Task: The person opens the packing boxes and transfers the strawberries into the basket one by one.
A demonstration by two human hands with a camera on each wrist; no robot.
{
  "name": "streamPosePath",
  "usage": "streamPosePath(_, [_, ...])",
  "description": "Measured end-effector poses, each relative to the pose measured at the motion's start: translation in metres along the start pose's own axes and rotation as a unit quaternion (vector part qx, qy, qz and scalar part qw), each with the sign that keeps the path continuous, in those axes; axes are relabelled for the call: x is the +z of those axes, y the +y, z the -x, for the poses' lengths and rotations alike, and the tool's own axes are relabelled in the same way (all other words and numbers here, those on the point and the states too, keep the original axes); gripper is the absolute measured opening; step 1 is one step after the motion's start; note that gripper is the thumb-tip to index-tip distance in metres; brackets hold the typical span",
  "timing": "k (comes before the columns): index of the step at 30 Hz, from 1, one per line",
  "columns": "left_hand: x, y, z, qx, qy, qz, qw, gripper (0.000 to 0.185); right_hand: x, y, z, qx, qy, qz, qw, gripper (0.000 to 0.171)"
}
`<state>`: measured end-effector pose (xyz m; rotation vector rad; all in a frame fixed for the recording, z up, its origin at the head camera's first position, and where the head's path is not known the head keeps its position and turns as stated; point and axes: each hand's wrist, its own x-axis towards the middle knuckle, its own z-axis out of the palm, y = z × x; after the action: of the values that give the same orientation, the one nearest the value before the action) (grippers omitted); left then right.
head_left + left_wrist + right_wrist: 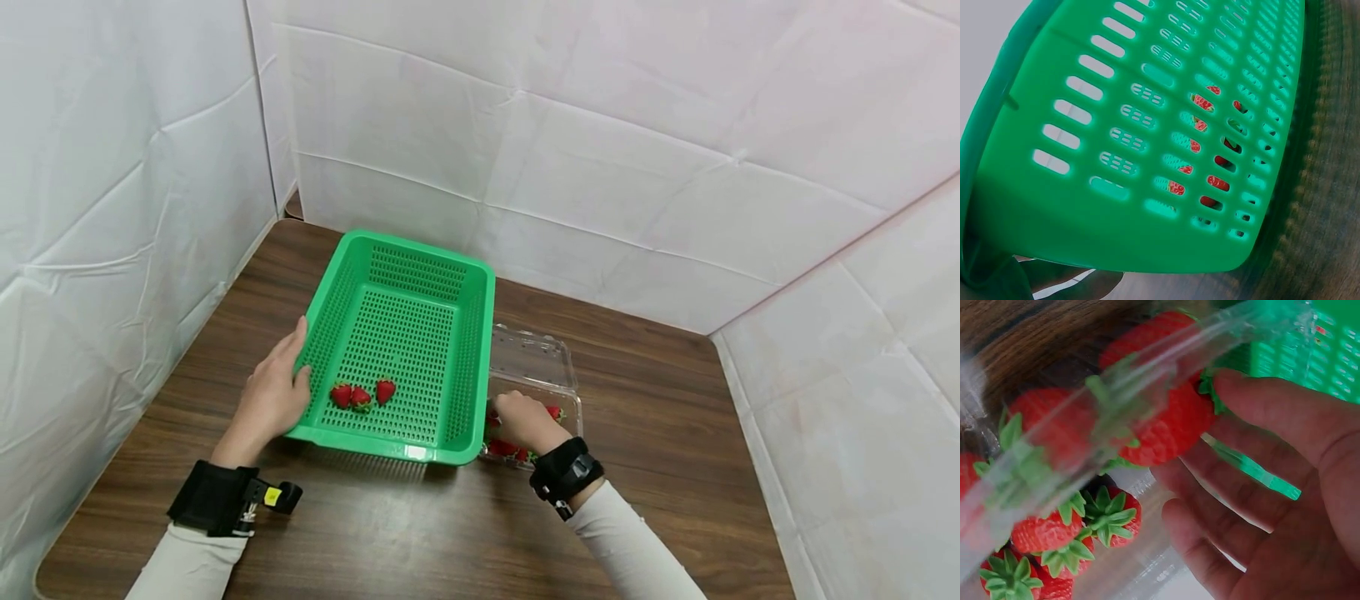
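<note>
My left hand point(273, 396) rests against the left side of a green perforated basket point(491, 350), fingers extended along the outside and thumb at the rim. Inside the basket, near its front left, lie three red strawberries point(385, 391); they show through the slots in the left wrist view. My right hand point(525, 421) reaches into a clear plastic box point(576, 417) to the right of the basket. There it pinches a strawberry point(1172, 428) between thumb and fingers, the thumb tip at its green leaves. Several more strawberries point(1110, 515) lie in the box.
The box's clear lid point(532, 357) lies folded back behind it. A brown wooden table point(660, 433) carries everything. White sheeting point(600, 167) hangs behind and along both sides. Both wrists wear black straps point(566, 473).
</note>
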<state>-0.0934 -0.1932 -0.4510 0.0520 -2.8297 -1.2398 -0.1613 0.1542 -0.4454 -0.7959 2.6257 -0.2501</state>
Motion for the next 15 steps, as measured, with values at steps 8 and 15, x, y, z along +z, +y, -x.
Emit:
streamPosePath(8, [0.0001, 0.0004, -0.0001, -0.002, 0.001, 0.0, 1.0, 0.07, 0.0054, 0.0019, -0.0027, 0.01, 0.007, 0.017, 1.0, 0.016])
streamPosePath(15, [0.0, 0.0001, -0.0003, -0.002, 0.001, 0.001, 1.0, 0.07, 0.0104, 0.0046, -0.0057, 0.017, 0.017, 0.019, 1.0, 0.017])
